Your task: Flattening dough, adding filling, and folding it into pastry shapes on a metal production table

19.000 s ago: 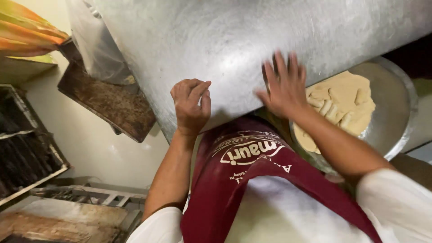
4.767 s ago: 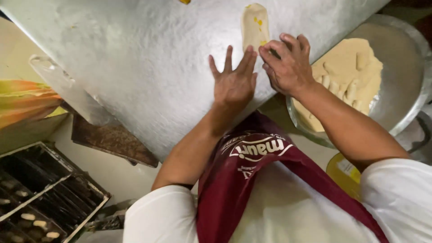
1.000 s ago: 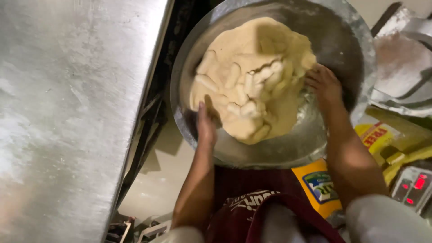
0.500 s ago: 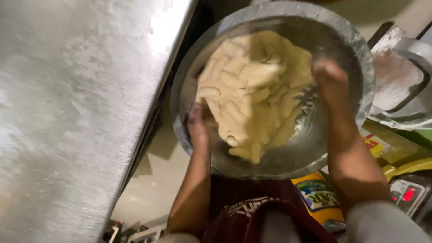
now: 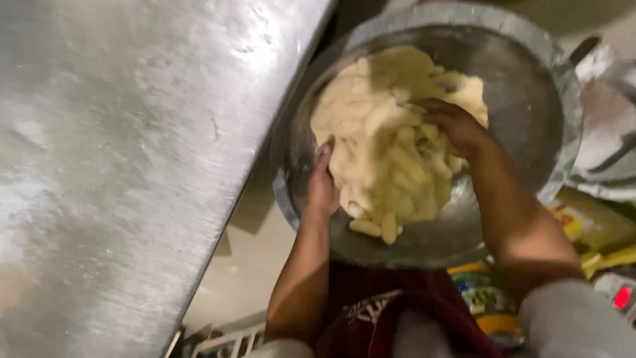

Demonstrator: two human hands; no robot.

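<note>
Steel fills the left half of the view: a brushed metal table (image 5: 132, 166) dusted with flour, its edge running on a slant from upper right to lower left. Just right of that edge sits a wide round metal bowl (image 5: 536, 86), and everything else is placed against it.

Inside the bowl lies a big mass of pale dough (image 5: 391, 139), lumpy and marked with finger-shaped ridges. Its long axis runs from the bowl's far rim down toward the near rim, leaning a little to the left, and a few loose knobs hang off its near end. The bowl's right inner wall is bare metal.

The left hand (image 5: 322, 189) is pressed flat against the dough's left flank, close to the bowl's left wall, fingers held together and pointing to the far rim. The right hand (image 5: 457, 126) sits on top of the dough toward the bowl's right side, fingers curled and dug into the mass, gripping it.

Below the bowl's near rim shows a dark red apron (image 5: 391, 311). To the bowl's lower right lie yellow packets (image 5: 589, 225), blurred.
</note>
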